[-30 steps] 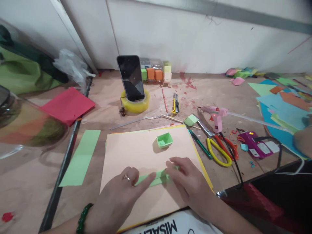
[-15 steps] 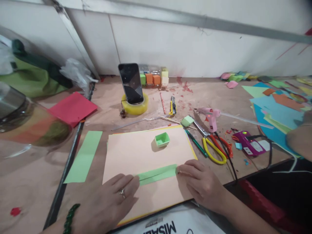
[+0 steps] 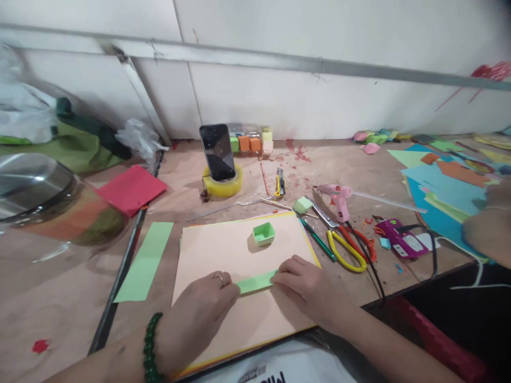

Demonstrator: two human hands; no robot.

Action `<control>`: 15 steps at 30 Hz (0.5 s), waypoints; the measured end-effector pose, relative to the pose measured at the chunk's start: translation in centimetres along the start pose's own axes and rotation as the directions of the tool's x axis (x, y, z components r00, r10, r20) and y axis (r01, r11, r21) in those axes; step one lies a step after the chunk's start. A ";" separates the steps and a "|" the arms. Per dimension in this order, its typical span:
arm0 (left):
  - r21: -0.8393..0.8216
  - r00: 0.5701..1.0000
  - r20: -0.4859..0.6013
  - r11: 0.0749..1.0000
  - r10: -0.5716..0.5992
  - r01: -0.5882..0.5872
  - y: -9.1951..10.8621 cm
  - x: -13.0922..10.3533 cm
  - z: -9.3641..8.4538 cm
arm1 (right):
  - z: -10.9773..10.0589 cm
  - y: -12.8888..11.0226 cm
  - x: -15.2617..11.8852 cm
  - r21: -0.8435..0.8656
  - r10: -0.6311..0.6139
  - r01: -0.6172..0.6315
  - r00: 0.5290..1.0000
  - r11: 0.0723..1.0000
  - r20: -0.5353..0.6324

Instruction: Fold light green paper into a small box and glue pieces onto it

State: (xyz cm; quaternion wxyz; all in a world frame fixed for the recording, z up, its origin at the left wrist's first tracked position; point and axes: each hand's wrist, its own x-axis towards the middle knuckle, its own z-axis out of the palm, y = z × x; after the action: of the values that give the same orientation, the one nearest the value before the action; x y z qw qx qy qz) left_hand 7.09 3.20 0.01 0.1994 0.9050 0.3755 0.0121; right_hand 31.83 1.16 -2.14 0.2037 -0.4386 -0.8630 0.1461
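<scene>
A narrow light green paper strip (image 3: 256, 283) lies across a stack of pale peach paper sheets (image 3: 211, 247). My left hand (image 3: 202, 311), with a ring and a green bead bracelet, is closed on the strip's left end, fingers curled. At the right end, my right hand (image 3: 305, 284) pinches it with bent fingers. My fingers hide both ends. Behind the strip, a small open green paper box (image 3: 264, 234) sits on the sheets. A wider green paper strip (image 3: 146, 260) lies left of the stack.
Right of the stack lie yellow-and-red scissors (image 3: 347, 250), a green pen (image 3: 319, 239), a pink glue gun (image 3: 338, 201) and a purple device (image 3: 405, 239). A phone (image 3: 217, 153) leans in a tape roll (image 3: 223, 183). A jar (image 3: 80, 207) stands left; another person's hand (image 3: 487, 226) is far right.
Both hands have come closer together along the strip, and my left fingers have curled in. The dark lengthwise line on the strip no longer shows, and the strip looks narrower. The view has tilted up.
</scene>
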 end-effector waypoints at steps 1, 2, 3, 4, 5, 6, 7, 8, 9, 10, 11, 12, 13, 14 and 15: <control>-0.047 0.998 0.029 0.997 -0.059 0.060 -0.1 0.2 -0.2 | -0.1 0.2 0.0 0.063 0.059 -0.059 0.998 0.996 0.010; -0.078 0.993 0.055 0.991 -0.108 0.113 -0.2 0.4 -0.3 | -0.2 0.3 0.1 0.122 0.121 -0.123 0.992 0.985 0.027; -0.097 0.986 0.077 0.983 -0.147 0.154 -0.3 0.6 -0.5 | -0.2 0.4 0.3 0.167 0.186 -0.192 0.981 0.967 0.047; -0.105 0.980 0.094 0.978 -0.173 0.182 -0.4 0.8 -0.6 | -0.3 0.4 0.4 0.196 0.249 -0.258 0.966 0.946 0.070; -0.105 0.976 0.104 0.973 -0.192 0.203 -0.5 0.9 -0.6 | -0.4 0.4 0.6 0.207 0.305 -0.318 0.948 0.925 0.090; -0.103 0.973 0.109 0.971 -0.206 0.217 -0.5 1.0 -0.6 | -0.5 0.4 0.8 0.205 0.351 -0.366 0.930 0.908 0.107; -0.099 0.971 0.109 0.969 -0.214 0.225 -0.6 1.1 -0.6 | -0.6 0.3 1.0 0.195 0.387 -0.404 0.914 0.894 0.121; -0.096 0.970 0.109 0.969 -0.219 0.230 -0.6 1.1 -0.5 | -0.7 0.3 1.2 0.184 0.408 -0.427 0.903 0.885 0.134; -0.090 0.969 0.107 0.968 -0.224 0.233 -0.5 1.1 -0.5 | -0.9 0.2 1.4 0.173 0.416 -0.439 0.897 0.882 0.152; -0.083 0.968 0.102 0.968 -0.229 0.237 -0.5 1.0 -0.5 | -1.0 0.1 1.6 0.163 0.415 -0.442 0.893 0.882 0.175; -0.075 0.968 0.098 0.968 -0.232 0.240 -0.4 1.0 -0.5 | -1.3 0.0 1.8 0.151 0.412 -0.444 0.889 0.883 0.200; -0.066 0.968 0.096 0.968 -0.233 0.240 -0.3 1.0 -0.6 | -1.5 -0.1 2.0 0.136 0.408 -0.443 0.884 0.886 0.227; -0.057 0.968 0.099 0.969 -0.233 0.239 -0.2 1.0 -0.7 | -1.8 -0.2 2.2 0.118 0.403 -0.442 0.879 0.889 0.255; -0.046 0.967 0.106 0.971 -0.230 0.236 -0.1 1.0 -0.8 | -2.1 -0.3 2.4 0.097 0.399 -0.440 0.872 0.893 0.284; -0.035 0.967 0.114 0.972 -0.228 0.234 0.0 1.0 -0.9 | -2.4 -0.5 2.6 0.077 0.396 -0.439 0.863 0.895 0.313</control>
State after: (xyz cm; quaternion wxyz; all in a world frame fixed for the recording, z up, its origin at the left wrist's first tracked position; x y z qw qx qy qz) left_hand 7.67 4.24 0.70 0.2414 0.8494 0.4665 -0.0517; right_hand 31.28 3.20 0.79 0.0702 -0.5730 -0.7547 0.3118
